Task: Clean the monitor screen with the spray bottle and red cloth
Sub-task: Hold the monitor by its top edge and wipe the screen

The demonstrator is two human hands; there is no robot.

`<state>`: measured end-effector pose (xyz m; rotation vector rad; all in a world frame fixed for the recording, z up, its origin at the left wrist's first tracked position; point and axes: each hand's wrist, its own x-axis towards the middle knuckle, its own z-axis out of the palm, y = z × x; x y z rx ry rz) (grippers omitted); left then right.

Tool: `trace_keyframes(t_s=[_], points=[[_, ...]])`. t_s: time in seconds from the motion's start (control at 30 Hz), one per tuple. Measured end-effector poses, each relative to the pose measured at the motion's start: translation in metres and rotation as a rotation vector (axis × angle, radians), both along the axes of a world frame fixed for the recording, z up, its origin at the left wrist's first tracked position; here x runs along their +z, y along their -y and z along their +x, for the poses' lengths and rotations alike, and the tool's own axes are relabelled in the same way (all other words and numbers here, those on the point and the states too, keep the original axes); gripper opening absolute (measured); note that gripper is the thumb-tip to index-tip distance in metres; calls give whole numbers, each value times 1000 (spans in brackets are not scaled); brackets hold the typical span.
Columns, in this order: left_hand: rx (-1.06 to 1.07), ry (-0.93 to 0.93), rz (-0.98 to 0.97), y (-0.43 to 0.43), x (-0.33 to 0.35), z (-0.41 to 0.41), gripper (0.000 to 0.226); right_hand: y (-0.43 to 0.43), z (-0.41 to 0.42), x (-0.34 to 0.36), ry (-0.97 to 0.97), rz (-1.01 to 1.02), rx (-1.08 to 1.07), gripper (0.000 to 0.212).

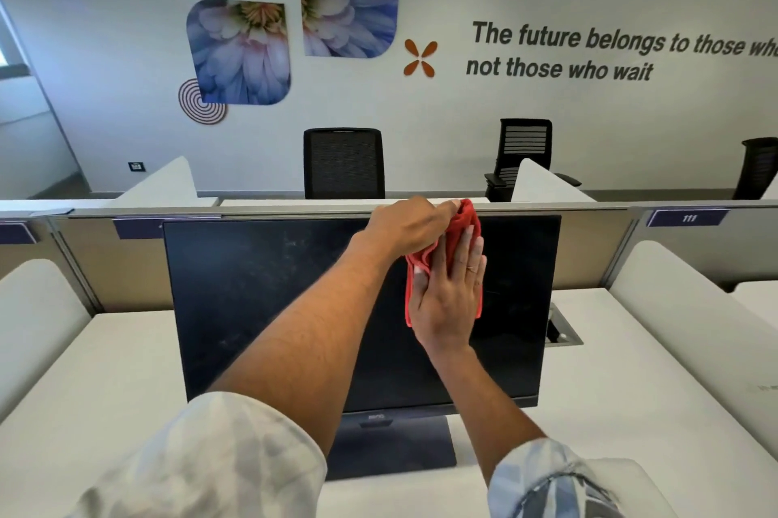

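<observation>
Left arm: I see it extended forward and up, forearm bare, pale sleeve point(202, 458) rolled above elbow. Left hand point(406, 225) at top, knuckles up, fingers curled closed, pinching upper fold of red cloth point(461, 222). Right arm: I see it raised from lower right, forearm bare, patterned sleeve point(560, 479) rolled. Right hand point(448, 294) flat, palm forward, fingers straight and together, pointing up, pressed on cloth. Ring on one finger. Hands nearly touching.
</observation>
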<state>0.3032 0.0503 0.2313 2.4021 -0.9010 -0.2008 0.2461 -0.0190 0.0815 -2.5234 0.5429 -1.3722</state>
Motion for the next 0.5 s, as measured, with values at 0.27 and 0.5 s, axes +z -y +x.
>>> trace_keyframes(t_s=[0.27, 0.5], points=[[-29, -74, 38, -10, 8, -3, 90, -26, -3, -16, -164, -202, 136, 56], [-68, 38, -107, -51, 14, 4, 73, -14, -17, 2, -82, -106, 52, 57]])
